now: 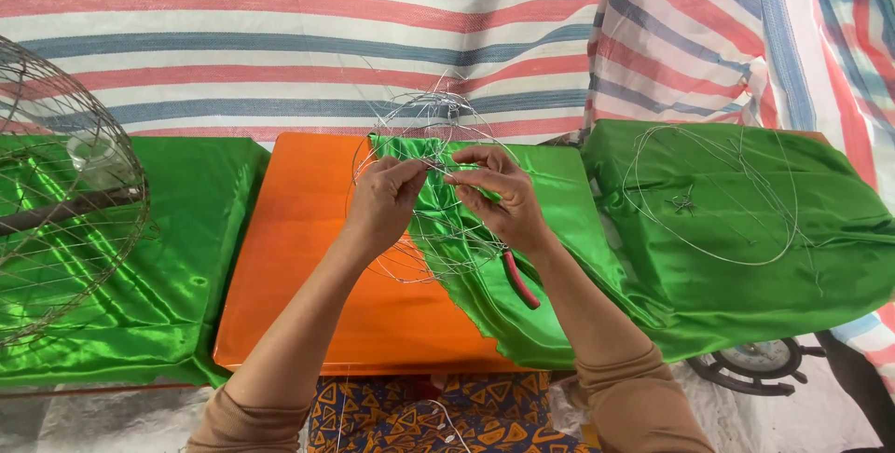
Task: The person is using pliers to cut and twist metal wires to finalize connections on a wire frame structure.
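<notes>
Against a striped tarp, over an orange table, the left hand and right hand pinch a wire frame rising toward twelve o'clock; red-handled pliers lie at five o'clock.

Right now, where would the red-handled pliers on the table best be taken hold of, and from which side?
Probably by the red handle, its only exposed part: the head end is hidden under the right hand and the wire frame. Come from the near right, where the handle end points out over the green cloth.
</notes>
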